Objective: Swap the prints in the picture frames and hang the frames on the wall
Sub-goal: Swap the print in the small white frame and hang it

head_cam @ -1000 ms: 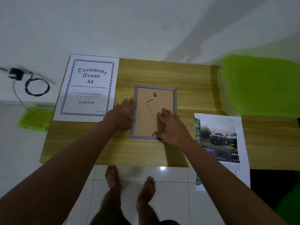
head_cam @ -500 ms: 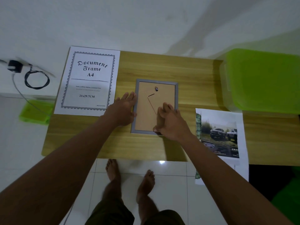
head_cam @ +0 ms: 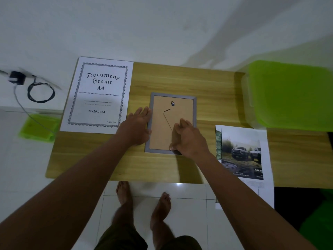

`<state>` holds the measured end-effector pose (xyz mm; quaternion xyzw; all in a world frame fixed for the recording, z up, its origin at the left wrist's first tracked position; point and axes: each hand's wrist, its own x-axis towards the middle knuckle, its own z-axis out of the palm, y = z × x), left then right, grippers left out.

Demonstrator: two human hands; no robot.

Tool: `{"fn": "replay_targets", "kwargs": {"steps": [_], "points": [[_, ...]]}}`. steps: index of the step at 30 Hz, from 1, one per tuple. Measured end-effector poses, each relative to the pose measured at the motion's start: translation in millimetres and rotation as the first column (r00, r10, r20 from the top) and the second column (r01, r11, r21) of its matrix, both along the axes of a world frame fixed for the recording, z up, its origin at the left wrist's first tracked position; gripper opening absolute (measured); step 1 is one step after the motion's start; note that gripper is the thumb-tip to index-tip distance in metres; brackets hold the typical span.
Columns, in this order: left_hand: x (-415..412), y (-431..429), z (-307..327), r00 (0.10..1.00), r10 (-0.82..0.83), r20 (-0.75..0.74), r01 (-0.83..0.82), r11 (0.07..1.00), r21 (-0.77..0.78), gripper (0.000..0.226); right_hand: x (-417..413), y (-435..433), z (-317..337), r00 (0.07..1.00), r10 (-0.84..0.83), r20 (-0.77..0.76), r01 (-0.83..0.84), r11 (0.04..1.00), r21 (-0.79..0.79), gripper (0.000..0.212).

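**Frame point(head_cam: 166, 123) face-down, back not yet opened**

Frame mid-desk point(head_cam: 180, 78), long axis near-to-far edge. Left grip point(head_cam: 137, 127) flat, fingers straight, against its left rail. Right grip point(head_cam: 189, 139) on its near-right corner, thumb at near rail; can't tell if it's pinching anything. Right is nearer.

White wall point(head_cam: 162, 24) behind, soft diagonal shadows on it. Wood-grain tabletop point(head_cam: 207, 82) against the wall. White tile floor point(head_cam: 189, 213), thin grout lines, one small light glare point(head_cam: 178, 184). Green bin point(head_cam: 292, 94) on the tabletop's right end. Black adapter point(head_cam: 16, 78) and coiled cable point(head_cam: 41, 93) left.
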<state>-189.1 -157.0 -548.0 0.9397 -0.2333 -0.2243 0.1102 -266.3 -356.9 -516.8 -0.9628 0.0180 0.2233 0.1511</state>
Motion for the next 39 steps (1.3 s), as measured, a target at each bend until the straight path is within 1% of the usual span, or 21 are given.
{"fn": "replay_targets", "kwargs": {"steps": [1,3,5,6,8,9,12,14,16,17,19,21,24,26,28,30,32,34,35,37,39], "points": [[-1.0,-0.9,0.7,1.0,0.009,0.017,-0.008,1.0,-0.009,0.081,-0.8,-1.6,0.6,1.0,0.007,0.003,-0.007,1.0,0.019,0.082],[-4.7,-3.1,4.1,0.994,0.043,0.101,-0.041,0.999,-0.026,0.077,-3.7,-5.7,1.8,0.999,-0.033,0.012,0.032,0.994,0.108,0.075],[-13.3,-8.8,7.2,0.976,0.129,0.174,-0.123,0.991,-0.048,0.066,-8.4,-11.2,-0.7,0.99,-0.129,0.065,0.117,0.98,0.162,0.065],[-18.8,-12.4,7.8,0.966,0.185,0.179,-0.175,0.982,-0.07,0.057,-10.3,-14.1,-3.3,0.974,-0.208,0.096,0.189,0.966,0.174,0.062],[-29.4,-19.4,6.3,0.944,0.299,0.139,-0.284,0.951,-0.119,0.039,-12.2,-17.0,-7.9,0.925,-0.37,0.091,0.347,0.917,0.198,0.067],[-33.6,-22.2,4.4,0.935,0.337,0.112,-0.322,0.938,-0.132,0.037,-12.1,-17.6,-11.2,0.907,-0.416,0.062,0.397,0.897,0.196,0.07],[-40.0,-27.9,0.8,0.917,0.396,0.049,-0.383,0.908,-0.168,0.048,-8.6,-15.8,-15.0,0.896,-0.443,0.03,0.432,0.886,0.169,0.063],[-40.1,-29.6,0.3,0.902,0.431,-0.002,-0.423,0.887,-0.186,0.054,-6.3,-13.7,-15.0,0.878,-0.478,0.017,0.464,0.861,0.209,0.06],[-37.9,-28.5,-2.5,0.886,0.462,-0.044,-0.461,0.865,-0.2,0.054,-3.4,-12.8,-14.8,0.832,-0.555,-0.013,0.538,0.8,0.266,0.061],[-36.8,-27.2,-4.3,0.877,0.476,-0.065,-0.478,0.852,-0.214,0.052,-1.8,-13.0,-16.3,0.796,-0.605,-0.031,0.585,0.753,0.301,0.059],[-35.1,-24.5,-6.7,0.866,0.491,-0.096,-0.498,0.828,-0.256,0.045,1.3,-14.7,-19.8,0.735,-0.675,-0.072,0.65,0.67,0.358,0.047],[-34.4,-23.0,-7.1,0.862,0.493,-0.113,-0.503,0.813,-0.291,0.04,2.3,-17.3,-19.8,0.712,-0.693,-0.113,0.669,0.622,0.407,0.042],[-36.4,-22.4,-3.9,0.858,0.492,-0.149,-0.511,0.784,-0.352,0.037,-2.1,-19.7,-17.2,0.686,-0.709,-0.164,0.667,0.522,0.531,0.049],[-38.5,-21.9,1.8,0.838,0.507,-0.204,-0.542,0.731,-0.415,0.038,-6.2,-18.9,-16.1,0.685,-0.706,-0.178,0.648,0.48,0.591,0.061],[-40.6,-21.2,7.0,0.813,0.522,-0.257,-0.578,0.671,-0.464,0.041,-8.5,-19.5,-17.5,0.693,-0.692,-0.202,0.638,0.458,0.619,0.072],[-42.6,-20.8,16.6,0.787,0.522,-0.33,-0.614,0.608,-0.504,0.048,-10.4,-18.9,-14.1,0.693,-0.675,-0.254,0.638,0.41,0.652,0.077],[-42.4,-18.4,24.9,0.759,0.461,-0.46,-0.651,0.521,-0.551,0.055,-12.6,-19.6,-13.8,0.671,-0.681,-0.293,0.646,0.342,0.683,0.077],[-41.9,-15.2,33.1,0.71,0.337,-0.618,-0.701,0.422,-0.575,0.065,-15.0,-20.2,-12.7,0.636,-0.703,-0.317,0.649,0.266,0.713,0.077],[-41.8,-14.6,38.3,0.686,0.28,-0.671,-0.72,0.391,-0.573,0.069,-15.3,-20.2,-11.2,0.621,-0.71,-0.331,0.652,0.235,0.72,0.077],[-41.0,-14.8,48.3,0.676,0.199,-0.71,-0.724,0.361,-0.588,0.073,-14.1,-20.3,-1.9,0.6,-0.717,-0.355,0.661,0.196,0.724,0.076],[-39.6,-18.2,61.2,0.716,0.181,-0.674,-0.687,0.356,-0.634,0.076,-12.8,-21.3,7.7,0.604,-0.722,-0.338,0.648,0.197,0.736,0.073]]}}
